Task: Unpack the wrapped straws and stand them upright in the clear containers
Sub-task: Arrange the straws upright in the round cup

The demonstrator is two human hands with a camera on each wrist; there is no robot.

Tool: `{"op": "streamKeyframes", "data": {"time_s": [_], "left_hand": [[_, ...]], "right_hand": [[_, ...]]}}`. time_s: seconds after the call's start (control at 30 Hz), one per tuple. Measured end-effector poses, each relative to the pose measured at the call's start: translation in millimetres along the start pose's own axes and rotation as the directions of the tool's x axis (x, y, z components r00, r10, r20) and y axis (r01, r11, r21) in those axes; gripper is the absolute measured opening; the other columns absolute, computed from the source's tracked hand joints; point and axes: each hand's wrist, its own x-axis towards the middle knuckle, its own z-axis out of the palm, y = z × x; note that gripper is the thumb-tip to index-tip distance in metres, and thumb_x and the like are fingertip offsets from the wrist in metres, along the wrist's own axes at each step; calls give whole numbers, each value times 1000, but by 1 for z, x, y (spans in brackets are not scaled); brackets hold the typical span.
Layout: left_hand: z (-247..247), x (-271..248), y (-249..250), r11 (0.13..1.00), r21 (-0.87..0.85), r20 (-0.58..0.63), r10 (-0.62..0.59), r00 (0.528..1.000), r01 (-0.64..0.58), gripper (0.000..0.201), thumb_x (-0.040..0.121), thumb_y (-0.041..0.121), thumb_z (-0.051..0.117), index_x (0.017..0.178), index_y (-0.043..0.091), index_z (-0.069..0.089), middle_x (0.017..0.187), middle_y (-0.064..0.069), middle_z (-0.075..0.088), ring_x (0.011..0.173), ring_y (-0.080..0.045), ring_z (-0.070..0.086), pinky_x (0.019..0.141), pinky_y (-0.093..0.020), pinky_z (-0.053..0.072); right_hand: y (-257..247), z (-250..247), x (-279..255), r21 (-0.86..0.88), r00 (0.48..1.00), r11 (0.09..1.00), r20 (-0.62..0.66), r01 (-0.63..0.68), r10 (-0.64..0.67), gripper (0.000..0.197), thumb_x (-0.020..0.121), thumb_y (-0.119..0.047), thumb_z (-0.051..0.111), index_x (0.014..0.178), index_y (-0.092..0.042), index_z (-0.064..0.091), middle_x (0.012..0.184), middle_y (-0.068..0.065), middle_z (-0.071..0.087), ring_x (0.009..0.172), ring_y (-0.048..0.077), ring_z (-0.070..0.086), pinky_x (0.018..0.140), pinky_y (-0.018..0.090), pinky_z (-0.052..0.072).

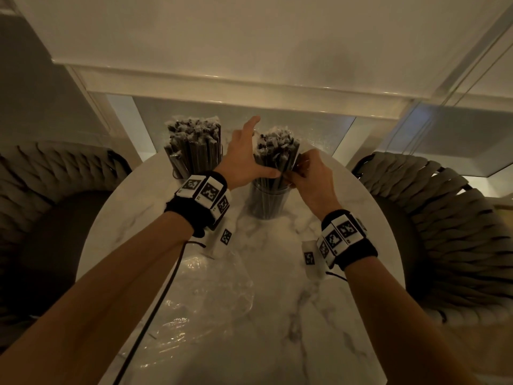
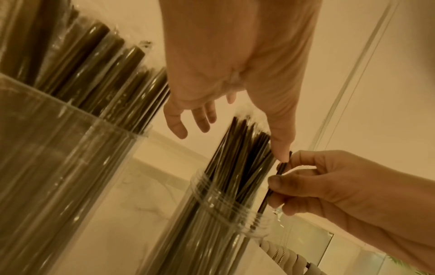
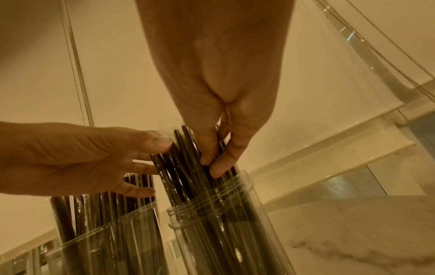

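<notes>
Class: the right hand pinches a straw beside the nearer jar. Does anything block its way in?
Yes. The straws already packed in the jar crowd its mouth. The left hand presses them aside, while the right hand holds its straw at the rim.

On the bench (image 1: 319, 315) two containers stood side by side at the far end, the left container (image 1: 180, 173) slightly behind the right container (image 1: 266, 201), each with straws upright in it. A plastic wrapper (image 1: 211, 295) lay nearer, before them. A chair (image 1: 444, 232) stood on either side of the bench.
</notes>
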Motion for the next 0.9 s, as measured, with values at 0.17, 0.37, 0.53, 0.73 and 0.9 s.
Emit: {"op": "streamKeyframes", "data": {"time_s": [0.17, 0.37, 0.53, 0.73, 0.9], "left_hand": [[-8, -21, 15, 994, 37, -45, 106, 993, -105, 115, 62, 26, 86, 147, 31, 9, 141, -12, 18, 133, -30, 28, 111, -43, 31], [-15, -47, 19, 980, 78, -155, 194, 969, -183, 70, 78, 16, 73, 136, 24, 34, 130, -7, 34, 108, -14, 44, 90, -9, 37], [-8, -58, 9, 978, 109, -200, 195, 960, -176, 14, 84, 5, 63, 98, 7, 63, 99, -10, 64, 73, -4, 55, 66, -1, 43], [19, -46, 16, 978, 173, -50, 123, 991, -113, 37, 85, 10, 65, 122, 8, 58, 111, -12, 65, 91, -16, 58, 85, -18, 44], [23, -24, 21, 961, 241, -97, 165, 981, -138, 18, 93, 11, 52, 101, 3, 66, 92, -10, 64, 84, -18, 55, 75, -16, 38]], "right_hand": [[-3, -11, -7, -20, 1000, 1000, -10, 18, -18, 29, 83, -4, 66, 98, -11, 43, 91, 14, 64, 81, 31, 67, 74, 40, 58], [0, -23, -25, -38, 998, 999, -51, 20, -22, 28, 84, -3, 64, 104, -10, 46, 96, 9, 59, 85, 25, 64, 69, 28, 54], [0, -18, -45, -21, 994, 1000, -108, 9, -12, 20, 85, -6, 63, 102, -10, 52, 89, 0, 58, 78, 14, 57, 58, 8, 38], [-10, 7, -31, -131, 998, 990, -19, 48, -51, 31, 84, -20, 66, 113, -10, 62, 103, 14, 66, 90, 28, 63, 83, 38, 54], [-22, -4, -16, -140, 993, 983, 24, 119, -117, 20, 92, -15, 54, 99, -2, 68, 93, 14, 68, 79, 19, 57, 72, 20, 45]]}}
